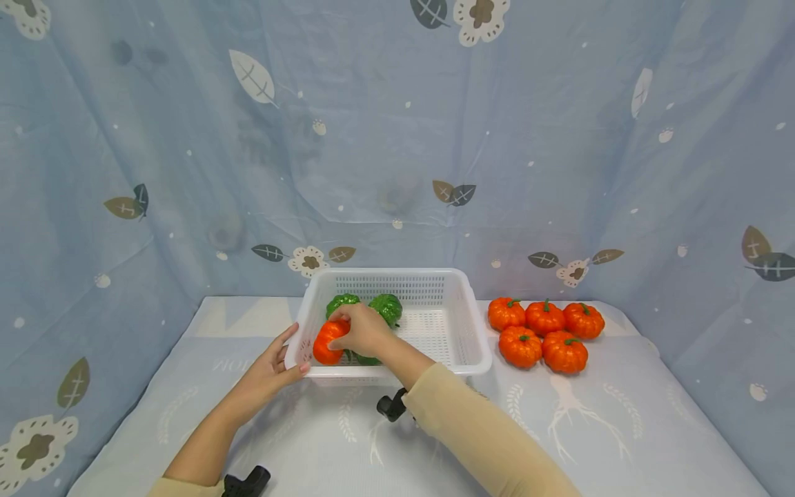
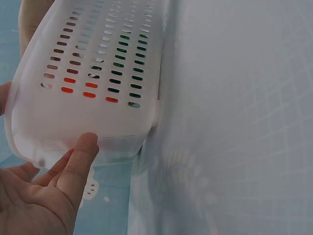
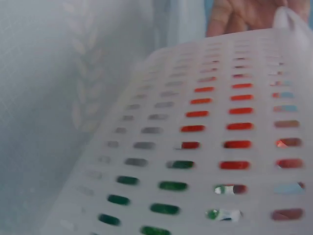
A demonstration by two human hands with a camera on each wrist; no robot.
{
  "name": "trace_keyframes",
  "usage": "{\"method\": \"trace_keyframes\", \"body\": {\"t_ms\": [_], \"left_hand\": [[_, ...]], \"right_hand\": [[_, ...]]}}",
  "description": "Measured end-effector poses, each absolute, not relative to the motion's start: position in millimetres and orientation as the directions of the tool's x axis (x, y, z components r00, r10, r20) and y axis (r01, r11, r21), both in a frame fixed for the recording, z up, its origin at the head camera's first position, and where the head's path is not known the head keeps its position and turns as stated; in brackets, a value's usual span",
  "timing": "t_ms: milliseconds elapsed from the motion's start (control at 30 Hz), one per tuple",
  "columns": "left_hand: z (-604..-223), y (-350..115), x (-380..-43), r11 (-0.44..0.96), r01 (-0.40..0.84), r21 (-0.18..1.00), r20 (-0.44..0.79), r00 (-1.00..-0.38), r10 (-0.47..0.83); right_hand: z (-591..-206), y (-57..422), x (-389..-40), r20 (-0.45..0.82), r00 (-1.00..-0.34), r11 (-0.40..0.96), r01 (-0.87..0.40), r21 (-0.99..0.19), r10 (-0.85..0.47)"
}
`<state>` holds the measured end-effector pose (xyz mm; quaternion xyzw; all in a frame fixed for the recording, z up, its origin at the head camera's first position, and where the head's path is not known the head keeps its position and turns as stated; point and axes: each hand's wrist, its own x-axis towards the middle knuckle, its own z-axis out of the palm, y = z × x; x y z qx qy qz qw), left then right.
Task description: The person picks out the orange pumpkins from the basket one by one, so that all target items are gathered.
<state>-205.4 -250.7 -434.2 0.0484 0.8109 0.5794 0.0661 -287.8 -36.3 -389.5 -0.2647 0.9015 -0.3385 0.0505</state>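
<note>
A white perforated plastic basket [image 1: 397,373] stands on the cloth-covered table. At its front left corner my left hand [image 1: 270,373] grips it, thumb at the front rim and fingers [image 2: 84,149] against the outer wall. My right hand [image 1: 368,333] reaches inside and holds a small orange pumpkin [image 1: 326,347] near the left end, between thumb and fingers. Two green pumpkins [image 1: 388,308] show behind that hand; part of another green pumpkin [image 1: 368,360] peeks out below it. Orange and green show through the basket's slots in both wrist views.
Several orange pumpkins [image 1: 545,318] sit grouped on the table right of the basket. A patterned blue curtain [image 1: 397,138] hangs close behind and along both sides. Black wrist-worn mounts [image 1: 248,481] show near both sleeves.
</note>
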Motion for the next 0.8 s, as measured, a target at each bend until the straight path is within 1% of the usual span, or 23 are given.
{"method": "trace_keyframes", "body": {"t_ms": [167,333,567,800], "left_hand": [[-435,-251,-205,0.313,0.006,0.950,-0.046,-0.986,0.159],[-437,-251,-206,0.295,0.020,0.955,-0.032,-0.985,0.168],[-435,-251,-205,0.286,0.023,0.958,-0.029,-0.984,0.177],[-434,-250,-204,0.278,0.032,0.960,-0.020,-0.983,0.182]], "right_hand": [[-377,-26,-286,0.127,-0.852,0.581,-0.448,-0.680,-0.508],[-362,-10,-280,0.166,-0.864,0.544,-0.437,-0.716,-0.476],[-345,22,-271,0.199,-0.894,0.511,-0.399,-0.761,-0.401],[-331,61,-261,0.288,-0.899,0.467,-0.420,-0.778,-0.329]]}}
